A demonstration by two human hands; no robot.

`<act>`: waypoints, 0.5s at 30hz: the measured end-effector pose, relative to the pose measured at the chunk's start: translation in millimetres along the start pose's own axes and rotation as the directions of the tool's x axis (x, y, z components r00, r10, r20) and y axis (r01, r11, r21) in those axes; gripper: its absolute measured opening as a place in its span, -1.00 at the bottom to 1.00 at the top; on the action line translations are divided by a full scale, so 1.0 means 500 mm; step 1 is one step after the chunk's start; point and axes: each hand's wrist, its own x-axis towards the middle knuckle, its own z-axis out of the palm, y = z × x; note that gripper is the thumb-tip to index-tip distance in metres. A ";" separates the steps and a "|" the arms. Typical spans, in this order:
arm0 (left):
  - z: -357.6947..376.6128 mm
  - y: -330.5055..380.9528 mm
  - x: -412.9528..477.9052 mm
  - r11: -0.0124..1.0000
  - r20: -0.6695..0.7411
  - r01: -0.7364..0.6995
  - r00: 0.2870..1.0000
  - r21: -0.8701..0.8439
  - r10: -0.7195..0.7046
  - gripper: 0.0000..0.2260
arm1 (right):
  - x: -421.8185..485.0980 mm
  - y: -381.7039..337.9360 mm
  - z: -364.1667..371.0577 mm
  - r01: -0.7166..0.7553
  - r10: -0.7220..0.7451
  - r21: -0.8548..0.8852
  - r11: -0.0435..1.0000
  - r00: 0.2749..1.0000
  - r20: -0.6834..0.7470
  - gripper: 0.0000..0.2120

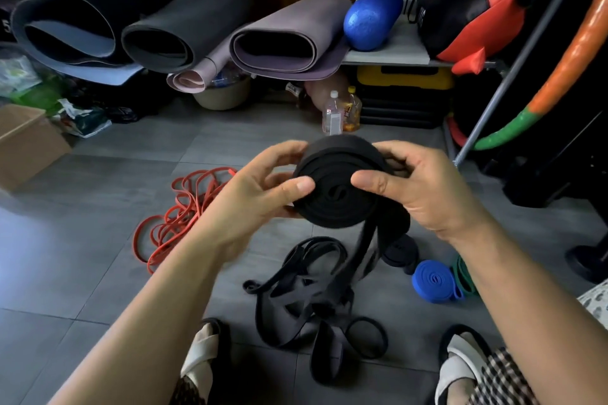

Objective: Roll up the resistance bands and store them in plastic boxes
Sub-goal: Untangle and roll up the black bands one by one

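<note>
A black resistance band wound into a thick coil point(339, 204) is held up in front of me between both hands. My left hand point(263, 191) grips its left side, thumb on the face. My right hand point(418, 187) grips the right side, thumb pressed near the coil's centre. The band's loose tail point(365, 253) hangs down to a tangled pile of black bands point(306, 306) on the floor. A tangle of red bands point(177, 217) lies to the left. A rolled blue band point(434, 279) and a green band point(460, 276) lie to the right.
Grey tiled floor point(82, 240); my sandalled feet point(204, 355) at the bottom. A cardboard box point(26, 145) stands at the left. Rolled mats point(184, 33), a blue roller point(371, 16) and a red-black bag point(467, 16) sit on a shelf behind; two bottles point(342, 115) stand below.
</note>
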 end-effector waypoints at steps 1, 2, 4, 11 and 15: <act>-0.005 0.001 0.002 0.994 0.035 -0.020 0.999 0.104 0.016 -0.55 | 0.000 0.003 0.002 -0.010 0.012 -0.077 0.997 1.000 0.018 -0.62; -0.005 -0.001 0.003 0.984 0.072 -0.037 0.997 0.175 0.025 -0.55 | -0.001 0.004 0.006 -0.020 0.026 -0.134 0.991 0.999 0.044 -0.60; 0.005 -0.008 0.001 0.978 0.050 -0.055 0.998 0.202 0.046 -0.67 | -0.002 0.007 0.017 -0.042 0.060 -0.164 0.986 0.993 0.105 -0.55; 0.012 -0.012 -0.005 0.998 -0.156 -0.057 0.986 0.035 0.062 -0.72 | -0.004 0.011 0.017 -0.100 0.084 0.087 0.991 0.982 0.169 -0.49; 0.020 -0.012 -0.007 0.996 -0.178 -0.047 0.983 -0.072 0.033 -0.72 | -0.007 0.015 0.034 -0.076 0.059 0.165 0.983 0.993 0.103 -0.58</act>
